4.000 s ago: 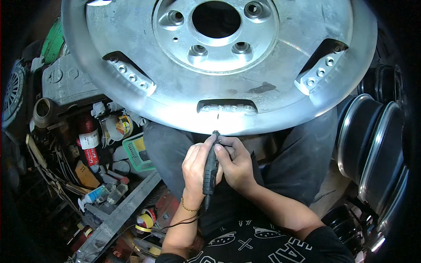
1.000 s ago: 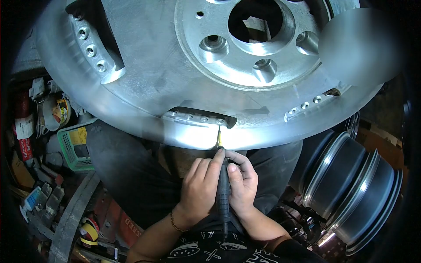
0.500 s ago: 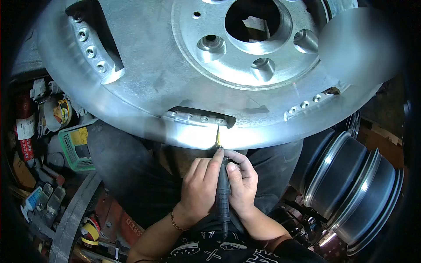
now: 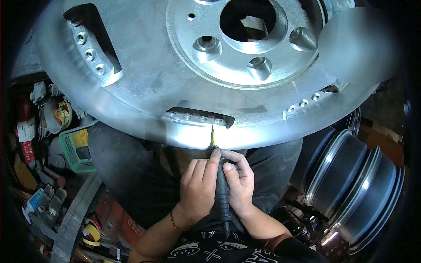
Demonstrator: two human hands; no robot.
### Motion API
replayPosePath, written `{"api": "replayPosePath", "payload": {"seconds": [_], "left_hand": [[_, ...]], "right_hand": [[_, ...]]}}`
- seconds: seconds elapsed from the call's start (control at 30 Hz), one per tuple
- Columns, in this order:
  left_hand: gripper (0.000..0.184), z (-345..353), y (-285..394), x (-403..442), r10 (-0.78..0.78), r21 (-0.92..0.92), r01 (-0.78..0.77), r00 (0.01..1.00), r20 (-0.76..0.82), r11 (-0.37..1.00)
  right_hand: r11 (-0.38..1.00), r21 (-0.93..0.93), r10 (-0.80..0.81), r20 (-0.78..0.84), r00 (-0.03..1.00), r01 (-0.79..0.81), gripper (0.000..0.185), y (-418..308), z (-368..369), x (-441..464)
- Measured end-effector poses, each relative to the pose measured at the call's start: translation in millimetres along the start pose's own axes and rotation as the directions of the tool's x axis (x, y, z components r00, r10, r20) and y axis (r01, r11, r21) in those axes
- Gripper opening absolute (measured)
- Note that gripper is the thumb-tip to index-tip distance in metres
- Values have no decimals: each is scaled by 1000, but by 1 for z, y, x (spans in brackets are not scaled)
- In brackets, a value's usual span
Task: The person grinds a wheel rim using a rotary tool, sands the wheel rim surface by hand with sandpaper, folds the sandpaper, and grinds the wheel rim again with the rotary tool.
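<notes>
Both my hands close around a black rotary grinder handpiece [image 4: 222,193], which stands nearly upright in view with a slim, pointed yellowish bit [image 4: 213,136]. My left hand [image 4: 196,182] grips its left side, index finger stretched along the neck. On the other side, my right hand [image 4: 239,179] wraps it with thumb and fingers. The bit's tip reaches the lower edge of a dark slot [image 4: 201,112] in a large bare-metal wheel disc [image 4: 144,79]. Small round holes line that slot. Whether the tip touches the metal I cannot tell.
The wheel's centre bore and bolt holes lie above. Polished wheel barrels [image 4: 335,171] stand at the right. To the left are a green basket [image 4: 75,164], rolls of tape [image 4: 91,232] and a curved metal rim [image 4: 74,219]. A blurred round shape [image 4: 362,46] covers the upper right.
The bit's tip and neck have moved slightly left along the slot's edge, and both hands have shifted a little left with the handpiece. The wheel appears slightly further left in view.
</notes>
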State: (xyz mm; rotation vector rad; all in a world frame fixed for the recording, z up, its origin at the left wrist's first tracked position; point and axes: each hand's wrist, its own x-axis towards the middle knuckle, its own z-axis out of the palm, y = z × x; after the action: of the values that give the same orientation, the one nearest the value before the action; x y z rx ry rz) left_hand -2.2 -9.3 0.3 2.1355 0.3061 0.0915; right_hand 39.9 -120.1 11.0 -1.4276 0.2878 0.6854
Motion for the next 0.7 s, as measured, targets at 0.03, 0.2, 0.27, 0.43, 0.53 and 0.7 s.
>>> {"api": "replayPosePath", "payload": {"seconds": [0.03,0.2,0.27,0.43,0.53,0.7], "left_hand": [[44,0,0,0,2,1,-2,1000,1,1000],[51,1,0,1,5,-95,-2,999,35,996],[51,2,-1,1,12,-100,-8,999,36,995],[51,4,-2,1,33,-107,-29,999,28,994],[51,5,-3,-1,42,-95,-42,999,1,995],[42,5,-1,1,21,-88,-23,1000,-15,996]], "right_hand": [[1000,-2,-17,-1,1000,17,33,1,0,1],[1000,17,-25,-7,1000,25,35,3,-4,-1],[995,96,-14,-2,1000,14,37,2,-3,-2],[992,128,-19,32,999,15,41,2,-3,-1],[989,150,-15,68,998,4,44,5,-4,0],[989,148,-31,85,996,18,48,11,-8,-2]]}}
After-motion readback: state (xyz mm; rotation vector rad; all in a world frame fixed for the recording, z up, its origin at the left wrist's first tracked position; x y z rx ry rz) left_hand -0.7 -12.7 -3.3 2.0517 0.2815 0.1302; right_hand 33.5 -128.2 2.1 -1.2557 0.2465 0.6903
